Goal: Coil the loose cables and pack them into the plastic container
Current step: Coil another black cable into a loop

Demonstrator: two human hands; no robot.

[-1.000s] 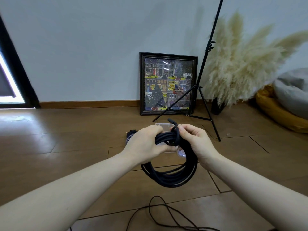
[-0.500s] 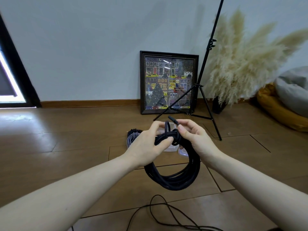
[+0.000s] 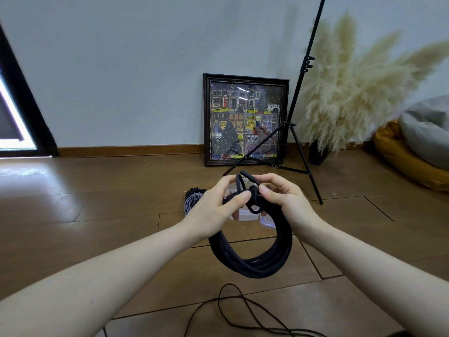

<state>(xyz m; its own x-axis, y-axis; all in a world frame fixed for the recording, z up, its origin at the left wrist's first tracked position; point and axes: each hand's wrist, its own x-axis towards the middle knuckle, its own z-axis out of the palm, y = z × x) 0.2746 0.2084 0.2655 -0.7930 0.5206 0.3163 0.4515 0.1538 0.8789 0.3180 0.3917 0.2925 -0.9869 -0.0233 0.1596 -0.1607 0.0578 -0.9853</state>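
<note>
Hands, two, bare, raised together at mid-view above the wooden floor (image 3: 85, 203), forearms reaching in from the lower left and lower right corners. Left hand (image 3: 216, 210): fingers curled round the top of the black cable coil (image 3: 252, 261), thumb laid across the bundle and pointing right. Right hand (image 3: 286, 203): thumb and forefinger pinching the coil's free end, which is looped over the bundle at the top; the remaining fingers curl behind the strands. The two hands sit just beside each other, thumbs nearly meeting.

Remaining items, largest first:

Pampas grass (image 3: 359, 98), cream, in a dark vase, against the wall at right.

Cushions (image 3: 413, 152), one grey upon one mustard, at the far right edge.

Framed picture (image 3: 245, 122), dark frame, night street scene with yellow cars, leaning on the wall and standing on the floor.

Light stand (image 3: 301, 93), black, tripod legs spread in front of the picture, pole rising out of view.

Black cable coil, several turns, hanging clear of the floor from both hands, its lower arc between the forearms.

Thin black cable (image 3: 238, 310), loose, lying uncoiled on the floor near the bottom edge.

Plastic container (image 3: 243, 215), clear, on the floor directly behind the hands and largely hidden by them; contents cannot be told.

Grey cable coil (image 3: 192, 200), on the floor just left of the container, with a dark coil touching it behind.

Container lid (image 3: 266, 221), clear, partly visible at the container's right, behind the hanging coil.
</note>
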